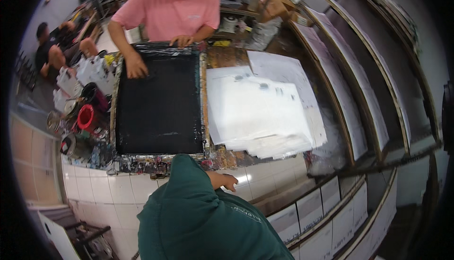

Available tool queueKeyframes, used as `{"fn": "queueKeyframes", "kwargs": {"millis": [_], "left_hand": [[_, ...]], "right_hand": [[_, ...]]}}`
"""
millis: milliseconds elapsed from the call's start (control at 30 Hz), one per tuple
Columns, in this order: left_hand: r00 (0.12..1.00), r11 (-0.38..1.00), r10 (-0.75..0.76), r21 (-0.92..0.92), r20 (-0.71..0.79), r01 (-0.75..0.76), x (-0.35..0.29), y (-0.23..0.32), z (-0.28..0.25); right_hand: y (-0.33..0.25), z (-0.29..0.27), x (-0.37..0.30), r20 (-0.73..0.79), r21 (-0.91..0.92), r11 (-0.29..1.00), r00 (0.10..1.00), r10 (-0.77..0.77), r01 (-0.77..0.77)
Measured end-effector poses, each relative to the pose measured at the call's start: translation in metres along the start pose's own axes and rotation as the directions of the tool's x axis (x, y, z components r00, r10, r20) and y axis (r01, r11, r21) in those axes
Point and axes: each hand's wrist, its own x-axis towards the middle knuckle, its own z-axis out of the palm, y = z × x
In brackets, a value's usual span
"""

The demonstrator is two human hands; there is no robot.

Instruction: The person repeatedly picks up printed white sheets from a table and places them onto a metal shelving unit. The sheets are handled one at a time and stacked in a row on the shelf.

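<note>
My left hand (229, 182) reaches out to the right past my green sleeve (189, 177), in front of the table's near edge. Its fingers look loose and apart, and I see nothing in them. My right hand does not show. Just beyond my sleeve lies a screen-printing frame (206, 104) with a black screen (158, 104) on the table. Across from me, a co-worker in a pink shirt (165, 12) has one hand (136, 66) down on the screen's far left part. Their other hand (182, 40) rests at the frame's far edge.
White sheets (260, 113) lie spread right of the frame, on a wooden table. A rack with slanted shelves (331, 85) stands farther right. Left are a red bucket (87, 117), cans and plastic bags (92, 71). Another person (52, 52) sits at the far left.
</note>
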Motion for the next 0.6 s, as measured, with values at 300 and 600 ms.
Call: {"fn": "queueKeyframes", "kwargs": {"millis": [300, 600], "left_hand": [[0.671, 0.768, 0.574, 0.594, -0.469, -0.241, 0.025, 0.06, -0.067], [0.725, 0.658, 0.628, 0.689, -0.282, -0.302, 0.03, 0.062, -0.095]], "right_hand": [[-0.164, -0.182, 0.057, -0.095, -0.016, 1.0, 0.995, -0.003, 0.002], [-0.284, -0.376, 0.121, -0.192, -0.084, 0.996, 0.981, -0.02, 0.004]]}}
